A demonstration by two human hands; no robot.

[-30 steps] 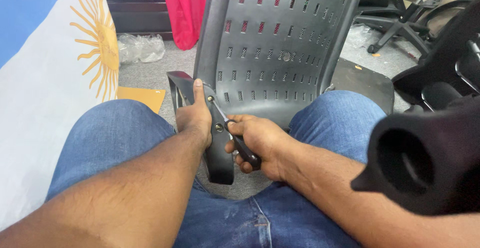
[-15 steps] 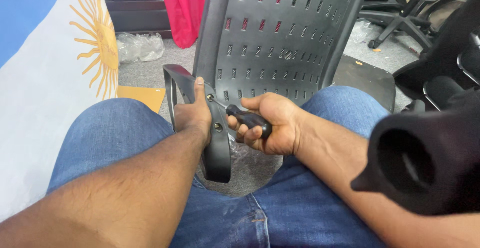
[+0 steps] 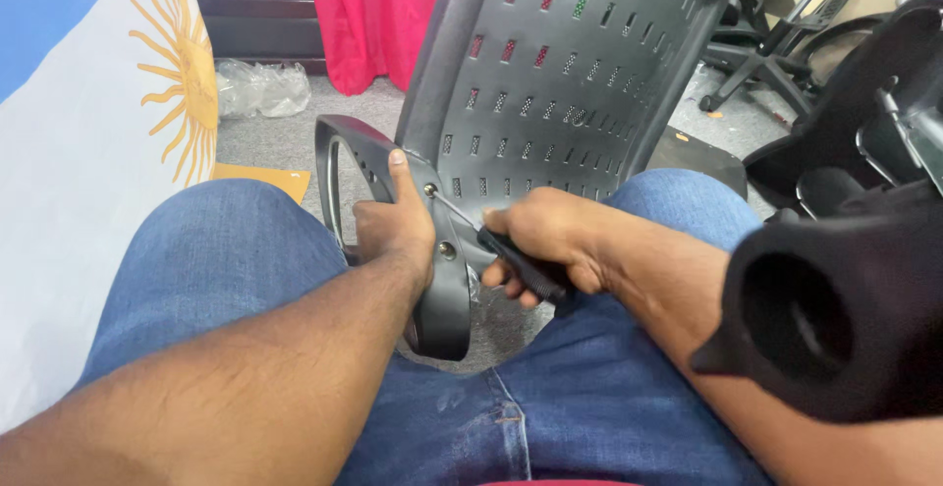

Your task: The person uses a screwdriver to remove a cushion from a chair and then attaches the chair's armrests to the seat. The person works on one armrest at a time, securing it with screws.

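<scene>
A dark grey perforated plastic chair back (image 3: 570, 64) leans upright between my knees. My left hand (image 3: 393, 226) grips a black curved armrest bracket (image 3: 442, 299) against its lower left edge, thumb pointing up along the bracket. My right hand (image 3: 540, 241) is closed around the black handle of a screwdriver (image 3: 516, 260). Its thin metal shaft runs up and left to a screw (image 3: 429, 189) near the top of the bracket. A second screw head (image 3: 447, 248) shows lower on the bracket.
A white, blue and yellow sun-patterned cloth (image 3: 88, 152) hangs at left. Red fabric (image 3: 368, 15) and clear plastic wrap (image 3: 250, 88) lie behind. Black office chair parts (image 3: 845, 319) crowd the right side, with a chair base (image 3: 776, 54) farther back.
My right hand has rotated on the screwdriver handle, turning it at the upper screw. My left hand and the bracket have stayed in place.
</scene>
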